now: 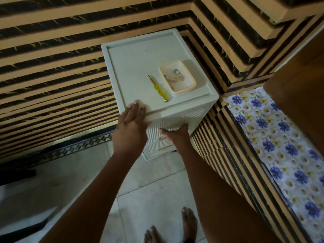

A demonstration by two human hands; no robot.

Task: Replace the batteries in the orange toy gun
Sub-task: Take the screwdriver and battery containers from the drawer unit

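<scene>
— Where are the batteries [176, 76]?
— In the shallow cream tray [187, 87] on the white drawer unit's [133, 67] top, near its right edge; several small cylinders, lying flat at odd angles, too small to count surely
— And the tool?
— A yellow-handled screwdriver [159, 88] lies flat just left of the tray, metal tip pointing away

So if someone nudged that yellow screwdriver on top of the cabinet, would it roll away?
Probably a little. The screwdriver looks slim and round, so it may roll. The raised rim of the cabinet top would likely stop it, or the small tray beside it. It looks light and stiff.
</scene>
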